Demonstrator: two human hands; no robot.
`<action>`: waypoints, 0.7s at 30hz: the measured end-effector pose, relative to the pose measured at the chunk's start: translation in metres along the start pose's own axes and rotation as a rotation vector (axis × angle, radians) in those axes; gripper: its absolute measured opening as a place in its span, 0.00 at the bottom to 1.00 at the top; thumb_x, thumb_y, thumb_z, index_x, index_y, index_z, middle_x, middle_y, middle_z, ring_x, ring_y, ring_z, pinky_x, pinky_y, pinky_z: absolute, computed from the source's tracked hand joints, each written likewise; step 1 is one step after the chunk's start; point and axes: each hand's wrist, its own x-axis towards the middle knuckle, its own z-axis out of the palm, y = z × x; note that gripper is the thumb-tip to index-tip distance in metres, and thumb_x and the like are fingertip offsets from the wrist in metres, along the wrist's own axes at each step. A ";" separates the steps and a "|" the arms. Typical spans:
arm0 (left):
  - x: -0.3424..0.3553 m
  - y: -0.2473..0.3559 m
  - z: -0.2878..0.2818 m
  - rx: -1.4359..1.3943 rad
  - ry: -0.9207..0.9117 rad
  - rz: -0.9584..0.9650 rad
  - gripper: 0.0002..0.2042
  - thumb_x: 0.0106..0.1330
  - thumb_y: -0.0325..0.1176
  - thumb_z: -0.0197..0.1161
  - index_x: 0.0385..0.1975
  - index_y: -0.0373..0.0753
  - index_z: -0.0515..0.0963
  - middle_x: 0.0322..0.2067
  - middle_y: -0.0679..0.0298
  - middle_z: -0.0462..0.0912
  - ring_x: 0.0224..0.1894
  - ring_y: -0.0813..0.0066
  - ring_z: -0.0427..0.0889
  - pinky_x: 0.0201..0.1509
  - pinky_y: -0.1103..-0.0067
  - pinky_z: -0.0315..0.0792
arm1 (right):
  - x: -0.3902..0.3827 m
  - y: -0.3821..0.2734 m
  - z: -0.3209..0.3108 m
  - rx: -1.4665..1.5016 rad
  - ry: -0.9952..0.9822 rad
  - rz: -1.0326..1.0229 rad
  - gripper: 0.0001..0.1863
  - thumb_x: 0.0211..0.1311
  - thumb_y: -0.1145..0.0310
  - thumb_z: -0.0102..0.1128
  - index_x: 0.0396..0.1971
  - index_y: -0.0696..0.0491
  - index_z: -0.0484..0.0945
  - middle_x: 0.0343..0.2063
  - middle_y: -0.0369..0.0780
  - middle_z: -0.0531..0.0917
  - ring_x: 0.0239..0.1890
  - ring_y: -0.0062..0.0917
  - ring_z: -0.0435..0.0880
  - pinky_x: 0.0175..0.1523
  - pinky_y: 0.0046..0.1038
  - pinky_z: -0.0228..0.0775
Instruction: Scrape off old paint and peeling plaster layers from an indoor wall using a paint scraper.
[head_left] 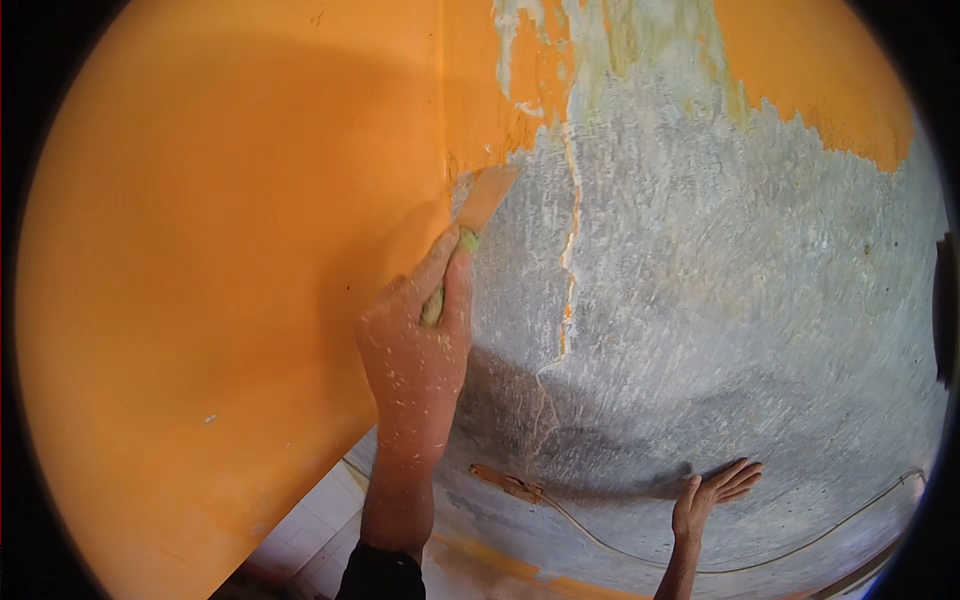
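Observation:
My left hand (pixel 415 325), flecked with pale paint chips, is closed around the greenish handle of a putty knife (pixel 486 196). Its flat blade points up and right, near the lower ragged edge of the orange paint and close to the corner between two walls. Around the blade the wall (pixel 680 300) is bare, grey and scratched. Lower and to the right, my right hand (pixel 715 495) appears to lie against the bare wall, fingers stretched out to the right and holding nothing. Whether its whole palm touches is hidden.
The orange-painted wall (pixel 230 260) fills the left side. A jagged crack (pixel 570 250) runs down the grey wall. Low down, a brown strip (pixel 505 483) joins a thin cable (pixel 620 550) leading right. Pale tiles (pixel 320 525) show at lower left; a dark object (pixel 944 310) stands at the right edge.

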 end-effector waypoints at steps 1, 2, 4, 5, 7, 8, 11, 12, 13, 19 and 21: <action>0.007 0.008 -0.006 -0.057 -0.040 -0.034 0.10 0.62 0.31 0.64 0.41 0.37 0.83 0.27 0.49 0.82 0.29 0.59 0.83 0.33 0.72 0.74 | 0.001 0.001 -0.002 -0.001 0.003 -0.003 0.46 0.66 0.34 0.25 0.70 0.53 0.29 0.70 0.48 0.24 0.71 0.44 0.16 0.67 0.54 0.07; 0.011 0.012 -0.010 -0.114 -0.081 -0.068 0.10 0.62 0.31 0.64 0.40 0.36 0.83 0.27 0.49 0.82 0.29 0.58 0.84 0.33 0.71 0.74 | 0.001 0.003 -0.003 -0.003 0.007 -0.006 0.47 0.66 0.33 0.25 0.70 0.53 0.29 0.70 0.48 0.24 0.71 0.43 0.15 0.67 0.54 0.06; 0.005 0.004 -0.012 -0.068 -0.044 0.042 0.10 0.62 0.31 0.64 0.40 0.36 0.83 0.28 0.49 0.82 0.30 0.59 0.84 0.33 0.71 0.74 | -0.002 0.000 -0.001 0.014 0.001 -0.004 0.47 0.65 0.33 0.25 0.70 0.53 0.28 0.70 0.48 0.24 0.71 0.43 0.15 0.67 0.54 0.06; 0.004 0.002 -0.013 -0.026 -0.009 0.149 0.10 0.61 0.31 0.64 0.40 0.36 0.83 0.28 0.48 0.82 0.31 0.59 0.84 0.34 0.72 0.74 | -0.002 -0.001 0.000 0.025 -0.005 -0.002 0.47 0.65 0.33 0.25 0.70 0.53 0.28 0.70 0.48 0.24 0.71 0.43 0.15 0.67 0.53 0.06; 0.010 -0.001 -0.008 -0.026 -0.022 0.063 0.10 0.62 0.32 0.64 0.40 0.36 0.83 0.29 0.48 0.83 0.31 0.60 0.85 0.34 0.72 0.75 | 0.003 -0.001 0.000 0.023 0.009 -0.007 0.48 0.65 0.32 0.25 0.70 0.53 0.28 0.70 0.48 0.24 0.71 0.43 0.15 0.67 0.53 0.06; 0.012 0.004 -0.008 -0.031 -0.047 -0.037 0.10 0.62 0.32 0.64 0.40 0.36 0.83 0.29 0.48 0.83 0.32 0.61 0.85 0.35 0.73 0.75 | 0.001 0.002 -0.003 0.003 0.014 -0.011 0.48 0.64 0.32 0.25 0.70 0.53 0.28 0.70 0.48 0.24 0.71 0.43 0.15 0.67 0.53 0.06; 0.008 0.006 -0.019 -0.034 -0.190 -0.145 0.13 0.65 0.34 0.61 0.43 0.32 0.81 0.37 0.53 0.85 0.38 0.71 0.84 0.45 0.78 0.74 | -0.001 0.003 0.000 0.037 -0.006 -0.001 0.49 0.64 0.31 0.26 0.70 0.53 0.28 0.70 0.48 0.23 0.71 0.43 0.15 0.67 0.53 0.05; 0.006 0.004 -0.012 -0.038 -0.192 -0.146 0.13 0.65 0.34 0.61 0.43 0.32 0.81 0.37 0.53 0.85 0.38 0.71 0.84 0.45 0.78 0.74 | -0.002 0.004 0.000 0.055 -0.016 0.006 0.49 0.64 0.31 0.26 0.70 0.53 0.28 0.70 0.48 0.23 0.71 0.43 0.15 0.67 0.53 0.05; 0.003 0.000 0.001 -0.055 -0.107 -0.070 0.12 0.64 0.34 0.62 0.41 0.34 0.82 0.34 0.50 0.84 0.35 0.66 0.85 0.40 0.76 0.75 | 0.001 0.006 -0.001 0.050 -0.014 0.008 0.49 0.64 0.31 0.26 0.70 0.53 0.28 0.70 0.48 0.23 0.71 0.43 0.15 0.67 0.53 0.05; 0.010 -0.001 -0.003 -0.109 -0.022 0.050 0.11 0.61 0.32 0.65 0.41 0.37 0.83 0.29 0.48 0.82 0.29 0.61 0.84 0.34 0.73 0.75 | 0.000 0.007 -0.002 0.093 -0.051 -0.005 0.49 0.63 0.30 0.24 0.70 0.53 0.27 0.70 0.48 0.23 0.71 0.43 0.15 0.67 0.53 0.04; 0.006 -0.006 0.001 -0.105 -0.054 0.086 0.11 0.61 0.32 0.65 0.41 0.37 0.83 0.28 0.48 0.82 0.29 0.60 0.84 0.33 0.73 0.74 | 0.002 0.006 -0.005 0.056 -0.044 -0.006 0.50 0.63 0.31 0.24 0.70 0.54 0.27 0.69 0.50 0.23 0.71 0.44 0.15 0.67 0.53 0.05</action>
